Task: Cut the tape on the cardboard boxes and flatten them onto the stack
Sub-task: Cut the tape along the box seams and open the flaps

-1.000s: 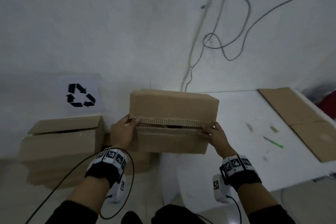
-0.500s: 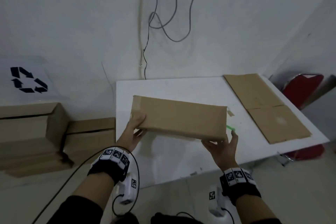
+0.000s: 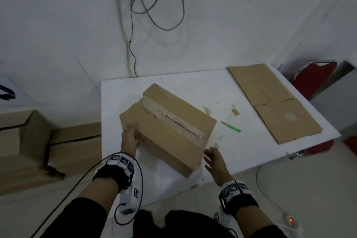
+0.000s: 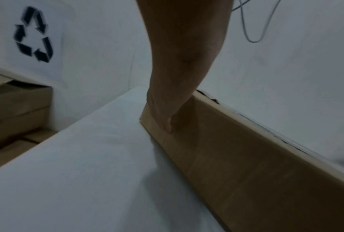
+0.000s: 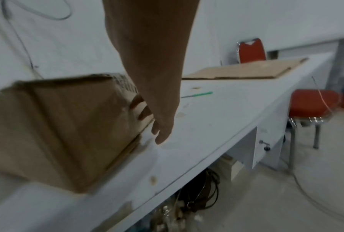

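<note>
A closed cardboard box [image 3: 173, 127] lies at an angle on the white table [image 3: 241, 150], with clear, wrinkled tape [image 3: 179, 123] running along its top seam. My left hand [image 3: 132, 131] rests its fingers against the box's left end; in the left wrist view this hand [image 4: 167, 127] lies flat on the box [image 4: 246, 164]. My right hand [image 3: 209, 152] hovers with fingers spread by the box's near right corner [image 5: 58, 125], holding nothing. A green-handled knife [image 3: 230, 126] lies on the table right of the box.
Flattened cardboard [image 3: 270, 102] lies at the table's right end. More cardboard boxes [image 3: 25, 141] are stacked on the floor to the left, under a recycling sign [image 4: 34, 34]. A red chair [image 3: 313, 79] stands past the table's right edge. Cables hang down the wall.
The box was carried from the floor stack on the left over to the table and now rests there, taped seam up. My right hand has come off it.
</note>
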`<action>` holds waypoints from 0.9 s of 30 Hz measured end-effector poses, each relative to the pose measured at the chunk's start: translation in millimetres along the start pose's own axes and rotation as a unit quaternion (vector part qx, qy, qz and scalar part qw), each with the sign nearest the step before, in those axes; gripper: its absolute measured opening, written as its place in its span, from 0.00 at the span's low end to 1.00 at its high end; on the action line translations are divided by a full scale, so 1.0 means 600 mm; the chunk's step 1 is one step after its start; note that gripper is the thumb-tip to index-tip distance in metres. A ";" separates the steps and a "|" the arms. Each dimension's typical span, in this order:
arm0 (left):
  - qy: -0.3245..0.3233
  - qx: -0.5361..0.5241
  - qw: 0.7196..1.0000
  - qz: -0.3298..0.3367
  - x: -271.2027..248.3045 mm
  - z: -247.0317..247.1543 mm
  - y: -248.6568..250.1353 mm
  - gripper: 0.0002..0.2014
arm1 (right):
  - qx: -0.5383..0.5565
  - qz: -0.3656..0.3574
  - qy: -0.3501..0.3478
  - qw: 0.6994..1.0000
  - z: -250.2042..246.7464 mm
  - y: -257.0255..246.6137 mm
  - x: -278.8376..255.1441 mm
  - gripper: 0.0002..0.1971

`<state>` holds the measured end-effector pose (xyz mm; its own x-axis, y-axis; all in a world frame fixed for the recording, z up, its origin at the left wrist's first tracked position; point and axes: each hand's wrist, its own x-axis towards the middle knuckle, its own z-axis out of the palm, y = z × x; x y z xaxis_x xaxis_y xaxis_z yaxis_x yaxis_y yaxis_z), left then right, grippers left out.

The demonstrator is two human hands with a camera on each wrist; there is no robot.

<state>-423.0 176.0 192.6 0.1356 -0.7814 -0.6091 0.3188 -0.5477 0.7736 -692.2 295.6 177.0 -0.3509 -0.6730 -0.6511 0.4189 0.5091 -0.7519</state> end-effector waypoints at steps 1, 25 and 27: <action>0.009 0.016 1.000 0.013 0.006 0.011 0.001 0.31 | -0.059 -0.003 -0.010 0.998 -0.005 -0.007 0.009 0.12; 0.187 0.125 0.944 0.240 0.022 0.162 -0.085 0.35 | -0.626 -0.259 -0.007 0.736 -0.201 -0.162 0.326 0.05; 0.181 0.108 0.946 0.247 0.013 0.171 -0.098 0.38 | -0.595 -0.288 -0.018 0.750 -0.195 -0.187 0.320 0.04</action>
<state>-537.0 171.4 159.9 0.5430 -0.8254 -0.1544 -0.0612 -0.2223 0.9731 -904.7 172.3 124.0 -0.1539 -0.9684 -0.1960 -0.8453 0.2318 -0.4814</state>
